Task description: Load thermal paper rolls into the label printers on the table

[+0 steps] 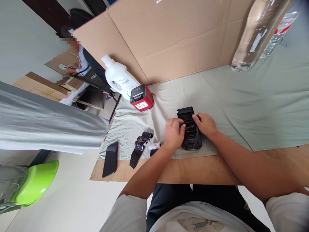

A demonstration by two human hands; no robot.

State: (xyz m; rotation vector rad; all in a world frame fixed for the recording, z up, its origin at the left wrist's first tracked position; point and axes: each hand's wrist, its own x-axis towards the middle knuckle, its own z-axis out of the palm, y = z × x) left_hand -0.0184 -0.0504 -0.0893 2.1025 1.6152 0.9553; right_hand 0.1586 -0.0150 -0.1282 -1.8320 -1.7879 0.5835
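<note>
A black handheld device [190, 130] with a hollow, ribbed face lies on the cloth in front of me; its exact kind is unclear. My left hand [174, 133] is closed at its left side, the fingers curled over the edge. On the upper right side, my right hand [205, 124] grips the edge with the thumb on top. To the left of my left hand lie a small paper roll [154, 146] with a pale side and a partly unrolled dark paper roll [141, 145].
A phone [110, 159] lies at the table's left corner. Farther back stand a red and black box-shaped machine [142, 97] and a white jug [120, 77] before a cardboard panel [178, 35]. Plastic bottles [256, 35] stand at the back right. Another person [82, 61] sits beyond the panel.
</note>
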